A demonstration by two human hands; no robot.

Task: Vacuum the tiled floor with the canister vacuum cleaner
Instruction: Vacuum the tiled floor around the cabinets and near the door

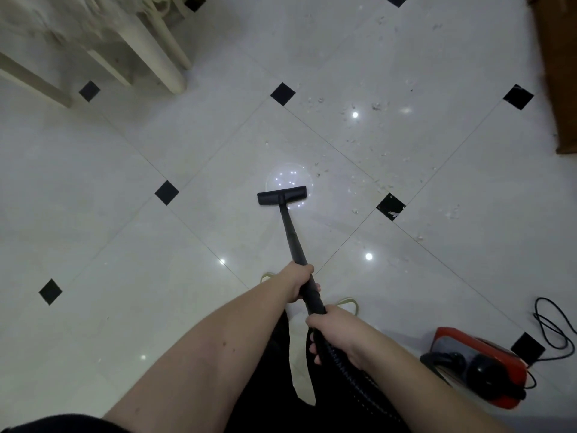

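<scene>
A black vacuum wand (pixel 292 232) runs from my hands down to a flat black floor head (pixel 281 195), which lies on the glossy pale tiled floor (pixel 125 214) near the middle of the view. My left hand (pixel 296 284) grips the wand higher up the tube. My right hand (pixel 335 334) grips its rear end where the ribbed black hose (pixel 343 373) begins. The red canister vacuum cleaner (pixel 477 367) sits on the floor at the lower right. Scattered pale debris (pixel 374 145) lies right of and beyond the floor head.
Cream furniture legs (pixel 162 54) with a fringed cloth stand at the upper left. A brown wooden piece (pixel 559 73) lines the right edge. A looped black power cord (pixel 552 329) lies beside the canister. My slippered feet (pixel 346 303) are just beneath the hands.
</scene>
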